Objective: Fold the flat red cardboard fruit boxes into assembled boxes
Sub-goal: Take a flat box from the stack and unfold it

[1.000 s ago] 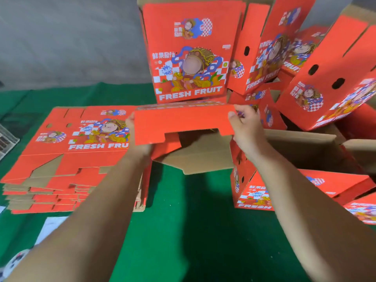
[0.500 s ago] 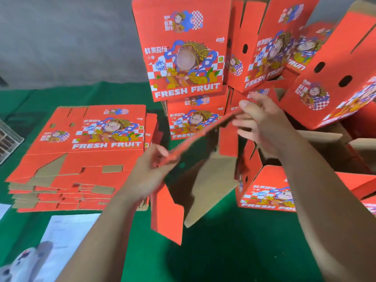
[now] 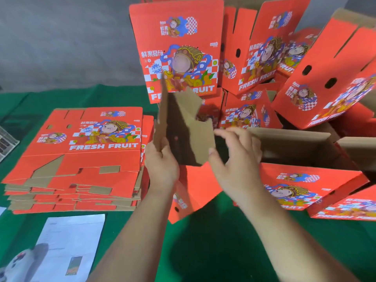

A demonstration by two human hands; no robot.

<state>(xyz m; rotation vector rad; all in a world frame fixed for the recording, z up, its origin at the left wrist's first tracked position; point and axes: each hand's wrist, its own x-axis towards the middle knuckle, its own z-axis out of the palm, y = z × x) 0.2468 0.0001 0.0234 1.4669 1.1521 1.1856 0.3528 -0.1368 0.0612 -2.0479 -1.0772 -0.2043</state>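
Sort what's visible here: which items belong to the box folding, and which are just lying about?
Part of the job:
- half-folded box, held by left hand and right hand
- stack of flat boxes
- assembled boxes piled behind

Lying about:
- printed paper sheet on the green cloth
- wire rack at the left edge

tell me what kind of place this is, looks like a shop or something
Probably a packing workstation rather than a shop: a stack of flat red cardboard box blanks lies on a green-covered table, and a pile of assembled red fruit boxes rises against a plain grey wall.
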